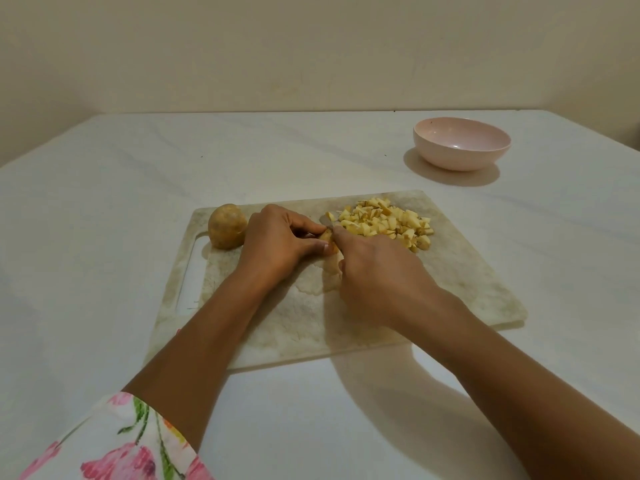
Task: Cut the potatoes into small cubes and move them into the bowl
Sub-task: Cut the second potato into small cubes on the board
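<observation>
Your left hand (277,240) lay on the middle of the cutting board (450,271), knuckles up. Its fingers and thumb were curled round a small potato piece (327,237), pinning it to the board. Your right hand (377,275) met it from the right, and the two hands almost touched over that piece. The right fingers were closed tight on a knife (326,221). Your hand hid the handle, so only a short grey length of blade showed past your forefinger, at the far side of the potato piece. Whether a pale strip under your right palm was handle or potato could not be told.

A whole potato (227,227), still in its skin, sat on the board's far left corner, just beside your left hand and next to the handle slot. The potato cubes (384,223) lay heaped on the far right part of the board, the nearest ones just beyond your right knuckles. A few had strayed toward the blade.

The pink bowl (450,157) stood upright on the white table (104,202), beyond the board's far right corner and well apart from the cubes. A floral sleeve (114,441) covered your left arm above the forearm.
</observation>
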